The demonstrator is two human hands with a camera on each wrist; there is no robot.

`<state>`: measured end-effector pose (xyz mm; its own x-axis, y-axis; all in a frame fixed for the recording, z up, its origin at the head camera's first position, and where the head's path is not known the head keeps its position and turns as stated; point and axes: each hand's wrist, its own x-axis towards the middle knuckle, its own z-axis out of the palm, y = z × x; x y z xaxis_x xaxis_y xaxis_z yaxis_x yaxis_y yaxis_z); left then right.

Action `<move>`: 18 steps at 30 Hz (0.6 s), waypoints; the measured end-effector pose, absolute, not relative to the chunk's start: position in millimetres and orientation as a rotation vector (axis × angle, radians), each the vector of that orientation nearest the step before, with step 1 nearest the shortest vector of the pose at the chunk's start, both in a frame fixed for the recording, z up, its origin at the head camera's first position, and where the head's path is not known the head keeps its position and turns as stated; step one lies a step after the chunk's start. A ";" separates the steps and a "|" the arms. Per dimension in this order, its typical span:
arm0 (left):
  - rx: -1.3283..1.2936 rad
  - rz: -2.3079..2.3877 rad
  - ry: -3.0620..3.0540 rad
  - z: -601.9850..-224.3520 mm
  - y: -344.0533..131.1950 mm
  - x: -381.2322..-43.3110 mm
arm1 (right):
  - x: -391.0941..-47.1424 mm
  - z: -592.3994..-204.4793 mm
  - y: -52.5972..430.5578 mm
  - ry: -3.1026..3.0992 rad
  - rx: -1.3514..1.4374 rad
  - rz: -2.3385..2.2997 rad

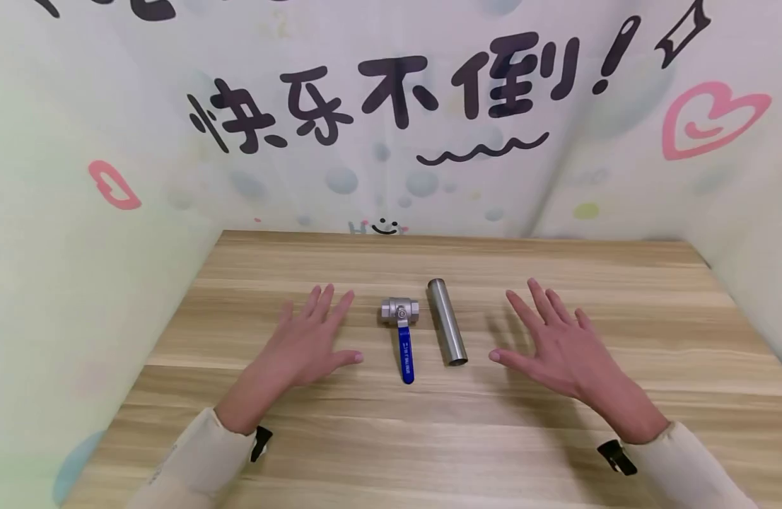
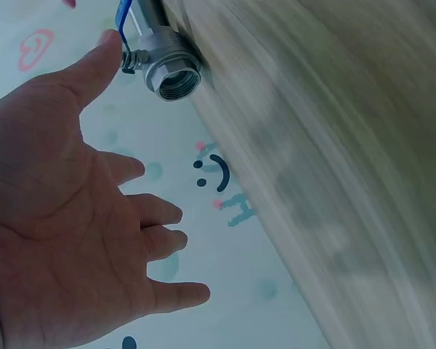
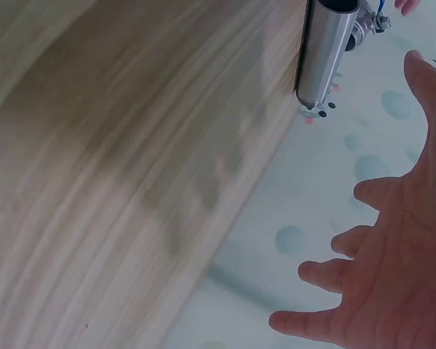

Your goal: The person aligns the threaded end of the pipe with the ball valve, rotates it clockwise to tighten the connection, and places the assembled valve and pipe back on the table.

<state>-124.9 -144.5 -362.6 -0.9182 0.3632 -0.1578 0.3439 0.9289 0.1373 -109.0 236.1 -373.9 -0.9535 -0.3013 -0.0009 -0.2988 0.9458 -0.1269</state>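
Observation:
A steel ball valve with a blue lever handle lies on the wooden table, its handle toward me. Just right of it lies a hollow steel pipe, slightly slanted. My left hand hovers palm down to the left of the valve, fingers spread and holding nothing. To the right of the pipe, my right hand is spread the same way, also holding nothing. The left wrist view shows the threaded opening of the valve beyond the thumb. In the right wrist view the pipe appears past the thumb.
The wood-grain table ends at the back against a white printed wall cloth with dark lettering and pink hearts. More pale wall stands at both sides. A small black clip shows at the left sleeve, another black clip at the right.

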 end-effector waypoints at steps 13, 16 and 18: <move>0.492 0.205 2.873 -366.7 -120.5 -141.4 | -117.8 -383.3 218.0 3.064 -0.459 -0.254; 0.451 0.225 2.887 -367.0 -114.7 -144.9 | -121.2 -383.4 212.1 3.065 -0.461 -0.264; 0.428 0.243 2.910 -367.7 -111.5 -147.0 | -123.6 -383.6 208.3 3.075 -0.467 -0.272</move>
